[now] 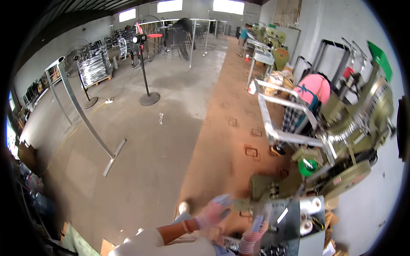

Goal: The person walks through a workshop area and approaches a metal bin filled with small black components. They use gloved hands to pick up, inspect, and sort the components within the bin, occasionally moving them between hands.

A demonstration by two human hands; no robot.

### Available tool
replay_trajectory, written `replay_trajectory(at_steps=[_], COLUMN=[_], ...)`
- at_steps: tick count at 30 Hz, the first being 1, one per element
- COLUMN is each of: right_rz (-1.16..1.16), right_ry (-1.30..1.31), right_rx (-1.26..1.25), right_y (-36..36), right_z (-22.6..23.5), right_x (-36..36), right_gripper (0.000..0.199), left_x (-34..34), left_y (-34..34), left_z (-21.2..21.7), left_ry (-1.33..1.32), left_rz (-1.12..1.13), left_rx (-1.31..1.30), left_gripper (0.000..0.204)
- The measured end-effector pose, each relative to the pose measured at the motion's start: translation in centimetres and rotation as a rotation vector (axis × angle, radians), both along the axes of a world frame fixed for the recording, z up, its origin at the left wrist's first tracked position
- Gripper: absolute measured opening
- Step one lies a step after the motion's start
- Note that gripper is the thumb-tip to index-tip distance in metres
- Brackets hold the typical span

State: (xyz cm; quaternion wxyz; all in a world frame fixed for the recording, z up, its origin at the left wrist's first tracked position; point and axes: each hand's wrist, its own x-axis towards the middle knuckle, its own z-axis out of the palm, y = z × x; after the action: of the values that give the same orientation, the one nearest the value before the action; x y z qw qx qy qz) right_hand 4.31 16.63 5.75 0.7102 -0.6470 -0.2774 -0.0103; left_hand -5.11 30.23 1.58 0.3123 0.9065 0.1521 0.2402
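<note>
Beside the grey box [311,244]: gloved right hand [255,230], near small dark parts [273,251].
Gloved left hand [212,212]: reaches forward, apart from the right.
Fingers: blurred; I cannot tell whether either hand grips anything.
White rolls [306,227]: inside the box, right of both hands.
Good handling: probably unhurried, glove fingertips well clear of the olive machine [348,179].

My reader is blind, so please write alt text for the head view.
Gloved, blurred left hand and right hand near a grey box holding white rolls in a workshop. At right, a person in pink beside an olive-green machine; farther off, a pedestal fan.
</note>
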Motion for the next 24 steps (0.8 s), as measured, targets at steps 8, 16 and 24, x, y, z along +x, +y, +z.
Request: replay_trajectory(at_steps=[8,16,24], right_rz=[0.432,0.638,0.91], right_ry=[0.134,0.337,0.555], right_rx=[0.113,-0.024,0.207], right_y=[34.6,64.0,89.1], right_z=[2.4,-4.6,-0.2], right_x=[4.6,16.3,36.1], right_gripper=[0.037,0.041,0.038], left_x=[-1.0,19.8,25.3], left_y=[31.8,54.4,86.3], left_z=[2.2,2.0,-0.9], left_ry=[-0.302,-0.704,-0.55], left_rz=[0.451,0.339,-0.233], left_rx=[-0.305,-0.573,-1.764], left_gripper=[0.044,0.041,0.049])
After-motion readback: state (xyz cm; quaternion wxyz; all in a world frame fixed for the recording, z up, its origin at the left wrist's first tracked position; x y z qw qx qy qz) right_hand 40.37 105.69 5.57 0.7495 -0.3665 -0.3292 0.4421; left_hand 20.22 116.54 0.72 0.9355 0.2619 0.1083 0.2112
